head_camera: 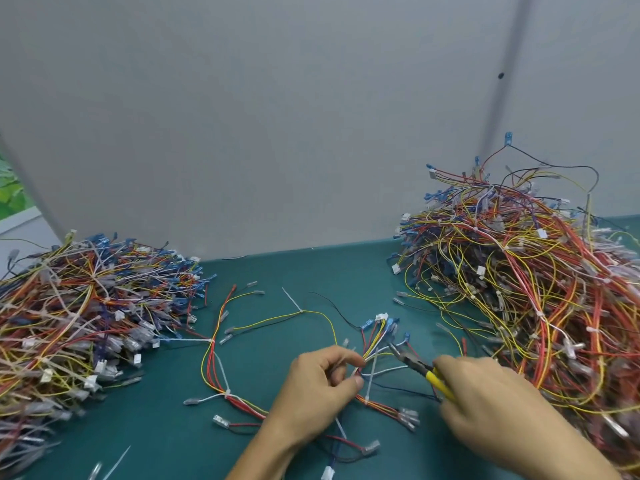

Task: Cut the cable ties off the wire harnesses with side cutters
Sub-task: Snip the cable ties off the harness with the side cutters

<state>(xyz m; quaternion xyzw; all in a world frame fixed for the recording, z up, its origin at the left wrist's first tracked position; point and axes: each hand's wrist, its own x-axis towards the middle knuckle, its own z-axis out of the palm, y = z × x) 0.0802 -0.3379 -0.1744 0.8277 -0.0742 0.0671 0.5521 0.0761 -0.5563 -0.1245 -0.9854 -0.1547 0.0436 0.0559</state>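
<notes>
A loose wire harness [221, 358] of red, yellow, white and black wires lies spread on the green table [166, 434], bound by white cable ties [227, 394]. My left hand [318, 386] pinches a bundle of its wires near the middle. My right hand [485, 407] grips yellow-handled side cutters [420, 370]. Their dark jaws point up-left, close to the wires just right of my left fingers. A white cable tie [370, 382] hangs from the pinched bundle between my hands. Blue and white connectors [382, 322] fan out above the pinch.
A big heap of harnesses [79, 323] fills the left side of the table. A taller heap [540, 282] rises at the right, against the grey wall [277, 116]. A stray white tie [116, 462] lies near the front edge.
</notes>
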